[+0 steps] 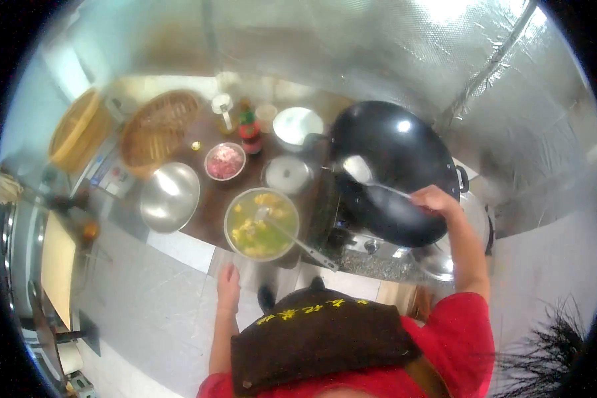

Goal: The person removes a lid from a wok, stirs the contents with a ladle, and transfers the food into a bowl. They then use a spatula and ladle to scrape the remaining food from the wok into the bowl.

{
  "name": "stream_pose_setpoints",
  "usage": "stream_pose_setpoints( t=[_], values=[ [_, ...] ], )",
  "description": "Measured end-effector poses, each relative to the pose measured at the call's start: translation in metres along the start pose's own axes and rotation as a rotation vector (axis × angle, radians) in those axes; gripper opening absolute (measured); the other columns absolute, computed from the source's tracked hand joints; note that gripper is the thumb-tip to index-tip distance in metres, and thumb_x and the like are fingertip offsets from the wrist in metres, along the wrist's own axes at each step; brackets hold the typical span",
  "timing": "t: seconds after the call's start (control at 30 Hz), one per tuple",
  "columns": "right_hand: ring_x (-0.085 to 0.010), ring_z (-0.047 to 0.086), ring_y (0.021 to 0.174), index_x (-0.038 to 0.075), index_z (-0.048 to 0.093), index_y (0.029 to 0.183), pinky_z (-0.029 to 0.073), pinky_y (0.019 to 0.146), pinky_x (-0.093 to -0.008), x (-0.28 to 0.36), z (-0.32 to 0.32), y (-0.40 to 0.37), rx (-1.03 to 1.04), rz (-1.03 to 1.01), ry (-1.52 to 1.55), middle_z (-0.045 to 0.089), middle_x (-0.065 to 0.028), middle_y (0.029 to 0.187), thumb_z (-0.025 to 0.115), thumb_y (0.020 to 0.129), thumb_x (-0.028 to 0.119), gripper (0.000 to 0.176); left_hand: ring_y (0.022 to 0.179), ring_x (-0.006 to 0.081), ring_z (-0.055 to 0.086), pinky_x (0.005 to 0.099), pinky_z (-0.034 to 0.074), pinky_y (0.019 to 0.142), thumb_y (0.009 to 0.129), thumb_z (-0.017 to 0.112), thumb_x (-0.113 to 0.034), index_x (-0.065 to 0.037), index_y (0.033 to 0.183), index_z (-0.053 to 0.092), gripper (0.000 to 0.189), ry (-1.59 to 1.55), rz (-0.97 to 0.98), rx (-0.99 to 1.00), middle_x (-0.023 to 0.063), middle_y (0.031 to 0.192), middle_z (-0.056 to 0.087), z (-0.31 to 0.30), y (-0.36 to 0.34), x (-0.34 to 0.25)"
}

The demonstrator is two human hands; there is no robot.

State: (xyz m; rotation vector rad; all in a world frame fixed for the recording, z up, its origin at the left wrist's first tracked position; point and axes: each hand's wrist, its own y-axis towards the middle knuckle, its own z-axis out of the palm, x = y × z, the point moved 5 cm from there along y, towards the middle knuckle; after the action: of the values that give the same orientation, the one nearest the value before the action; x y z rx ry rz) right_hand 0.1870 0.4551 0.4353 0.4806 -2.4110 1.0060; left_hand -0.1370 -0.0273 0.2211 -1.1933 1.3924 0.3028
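My right hand [434, 200] is wrapped round the handle of a metal spatula [357, 170], whose blade is over the left part of a large black wok [404, 142]. My left hand [229, 284] hangs below the counter edge with its fingers closed; whether anything is in it cannot be made out. Just above that hand stands a bowl of greenish liquid with yellow pieces [259, 225]. A ladle [298, 242] rests in this bowl, its handle sticking out over the rim.
On the brown counter [212, 215] are a steel bowl [170, 198], a bowl of raw meat [225, 162], a red bottle [250, 136], a white bowl [298, 127] and a round lid [287, 174]. Woven baskets [158, 129] stand behind. A lid [448, 255] lies right of the stove.
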Motion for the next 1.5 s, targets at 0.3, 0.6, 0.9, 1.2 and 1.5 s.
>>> stream_pose_setpoints(
  t=[0.3, 0.6, 0.9, 1.2, 1.5],
  values=[
    [-0.0053, 0.048, 0.051, 0.004, 0.061, 0.115, 0.038, 0.043, -0.0196, 0.037, 0.008, -0.023, -0.308, -0.172, 0.294, 0.056, 0.0002, 0.067, 0.059, 0.084, 0.017, 0.034, 0.105, 0.0206, 0.053, 0.036, 0.046, 0.079, 0.088, 0.052, -0.03, -0.003, 0.13, 0.045, 0.05, -0.12, -0.093, -0.007, 0.0107, 0.122, 0.053, -0.001, -0.015, 0.017],
    [-0.0106, 0.055, 0.058, 0.012, 0.062, 0.115, 0.046, 0.052, -0.0261, 0.096, 0.11, -0.117, -0.283, -0.396, 0.103, 0.06, -0.003, 0.071, 0.058, 0.082, 0.008, 0.033, 0.112, 0.0304, 0.05, 0.0413, 0.046, 0.087, 0.09, 0.051, -0.025, -0.002, 0.141, 0.022, 0.063, -0.391, -0.136, 0.298, 0.0188, 0.132, 0.042, 0.012, -0.006, -0.013],
    [-0.0295, 0.059, 0.067, 0.019, 0.065, 0.105, 0.048, 0.058, -0.0408, 0.101, 0.248, -0.088, -0.724, -0.644, -0.436, 0.057, -0.0089, 0.076, 0.058, 0.078, 0.009, 0.03, 0.113, 0.0301, 0.049, 0.0417, 0.046, 0.089, 0.09, 0.051, -0.019, 0.0, 0.141, 0.018, 0.064, -0.39, -0.066, 0.483, 0.0203, 0.132, 0.04, 0.002, 0.008, -0.015],
    [-0.0302, 0.059, 0.068, 0.019, 0.065, 0.104, 0.048, 0.057, -0.0412, 0.081, 0.272, -0.095, -0.61, -0.608, -0.453, 0.058, -0.01, 0.08, 0.058, 0.08, 0.013, 0.026, 0.108, 0.0279, 0.051, 0.0397, 0.046, 0.087, 0.091, 0.051, -0.019, -0.001, 0.141, 0.02, 0.061, -0.046, 0.354, 0.57, 0.0158, 0.122, 0.047, 0.022, 0.063, 0.047],
    [-0.0287, 0.064, 0.076, 0.007, 0.066, 0.098, 0.05, 0.069, -0.0342, 0.047, 0.267, -0.063, -0.523, -0.345, 0.118, 0.065, -0.0154, 0.083, 0.062, 0.077, 0.016, 0.023, 0.092, 0.0212, 0.056, 0.0345, 0.047, 0.081, 0.089, 0.05, -0.013, -0.002, 0.128, 0.04, 0.042, -0.357, 0.216, 0.415, 0.0103, 0.107, 0.056, 0.031, 0.059, -0.004]
  ],
)
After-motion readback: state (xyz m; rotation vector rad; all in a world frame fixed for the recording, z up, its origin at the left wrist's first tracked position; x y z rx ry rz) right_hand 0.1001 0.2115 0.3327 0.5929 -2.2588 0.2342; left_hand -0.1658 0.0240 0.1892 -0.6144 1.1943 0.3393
